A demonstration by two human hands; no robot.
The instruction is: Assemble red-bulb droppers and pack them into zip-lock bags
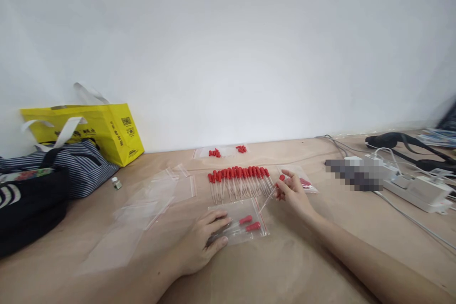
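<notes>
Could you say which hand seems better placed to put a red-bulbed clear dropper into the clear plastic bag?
Probably the right hand: it holds the dropper, tip near the red edge of the bag; the left hand rests on it.

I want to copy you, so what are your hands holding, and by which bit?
The right hand holds a thin clear dropper with a red bulb, up near the bulb end. The left hand rests on a clear flat plastic bag.

Your indoor tabletop workspace, exact kind of room unclear, a plain white wall (249, 57) before you, a brown work surface (295, 261), your rows of red-bulbed droppers (239, 173), clear zip bags (156, 199), carry bags (121, 128) and a plugged-in power strip (406, 187).
</notes>
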